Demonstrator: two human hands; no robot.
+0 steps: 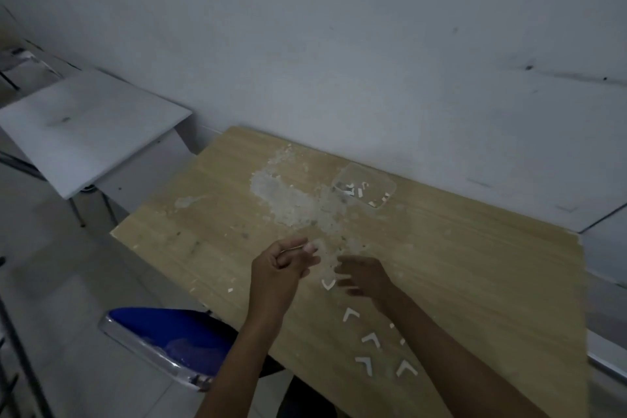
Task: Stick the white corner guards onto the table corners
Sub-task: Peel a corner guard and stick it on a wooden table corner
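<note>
Trouble here starts with the small piece: the left hand (283, 263) has its fingers curled and seems to pinch a guard (314, 244) at the fingertips, with a thin strip showing near the thumb, though blur keeps me from saying whether that is peeled backing. The right hand (361, 276) hovers just right of it, fingers loosely spread and holding nothing, just above another guard (328, 283) lying on the table (475, 265).

Four more guards (371, 339) lie in a loose line toward the near right, and a clear tray (364, 188) at the far side holds several scraps.

Risks, as I judge them: an exposed adhesive face could catch a fingertip or fold on itself and lose tack. The white flaky patch (291, 200) in the middle of the table looks like residue; a sticky guard set down there would pick up grit. The nearest corner (113, 234) is well left of the hands, so a light pinch could drop the piece onto the floor.
</note>
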